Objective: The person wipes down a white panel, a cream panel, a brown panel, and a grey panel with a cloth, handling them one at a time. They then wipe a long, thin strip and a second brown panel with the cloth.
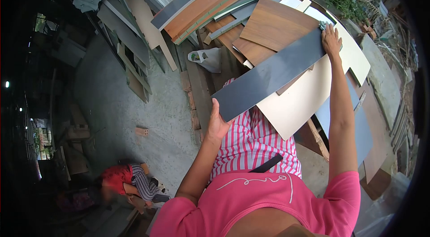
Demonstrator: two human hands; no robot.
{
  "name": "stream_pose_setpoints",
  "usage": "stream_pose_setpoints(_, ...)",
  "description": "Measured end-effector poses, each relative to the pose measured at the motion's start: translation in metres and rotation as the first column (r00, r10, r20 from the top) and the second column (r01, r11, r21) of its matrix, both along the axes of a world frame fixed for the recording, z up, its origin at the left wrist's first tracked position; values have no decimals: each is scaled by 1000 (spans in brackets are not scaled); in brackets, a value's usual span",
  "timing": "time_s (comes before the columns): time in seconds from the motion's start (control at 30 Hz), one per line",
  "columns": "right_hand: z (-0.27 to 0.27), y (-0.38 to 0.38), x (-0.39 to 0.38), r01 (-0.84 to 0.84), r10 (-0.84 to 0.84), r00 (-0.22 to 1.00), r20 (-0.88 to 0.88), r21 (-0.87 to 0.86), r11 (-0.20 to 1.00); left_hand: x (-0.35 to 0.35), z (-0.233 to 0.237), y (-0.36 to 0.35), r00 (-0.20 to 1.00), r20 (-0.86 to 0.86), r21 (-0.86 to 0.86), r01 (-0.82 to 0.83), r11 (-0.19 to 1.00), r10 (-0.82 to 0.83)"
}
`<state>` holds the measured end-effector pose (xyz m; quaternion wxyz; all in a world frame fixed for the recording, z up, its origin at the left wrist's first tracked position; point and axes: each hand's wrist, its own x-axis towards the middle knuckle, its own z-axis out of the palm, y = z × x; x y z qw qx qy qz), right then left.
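A long dark grey board [273,73] lies slantwise across my lap and the pile in front of me. My left hand [217,123] grips its near left end, with the thumb on the top face. At the far right end, my right hand [331,42] rests with its fingers over a bluish cloth [323,25], which shows at the fingertips and is mostly hidden under the palm. Beneath the board are a cream sheet [295,107] and wood-grain panels [280,24].
Long curved-looking strips [215,6] lie stacked at the top. Boards lean on the left [125,26] over a concrete floor [107,98]. A white sack [208,59] stands beside the pile. A brick [141,132] lies on the floor. Another person [121,179] bends low at lower left.
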<state>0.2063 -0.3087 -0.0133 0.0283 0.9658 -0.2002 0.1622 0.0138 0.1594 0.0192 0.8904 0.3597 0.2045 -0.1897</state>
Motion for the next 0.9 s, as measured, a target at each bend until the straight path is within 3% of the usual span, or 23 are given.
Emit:
stream_pose_setpoints(0.13, 1, 1, -2, 28, -28, 999, -16, 7, 1000, 2, -1, -4, 996, 92, -41, 11, 999, -8)
stream_pose_setpoints(0.3, 6, 7, 0, 121, -118, 992, -45, 58, 991, -2, -6, -4, 998, 67, -34, -11, 999, 13)
stream_pose_setpoints(0.37, 8, 11, 1, 141, -138, 989, -49, 69, 988, -1, -5, -6, 995, 93, -99, 39, 994, -29)
stream_pose_setpoints(0.53, 8, 13, 1, 213, -209, 977, -48, 91, 973, -1, -15, -1, 989, 117, -58, 95, 994, -88)
stream_pose_setpoints(0.8, 8, 0, 3, 241, -235, 970, -66, 105, 965, -2, -18, 9, 988, 105, -85, 124, 989, -115)
stream_pose_setpoints(0.9, 6, -2, 7, 258, -241, 959, -147, 114, 959, -2, -25, 10, 985, 132, -97, 126, 987, -112)
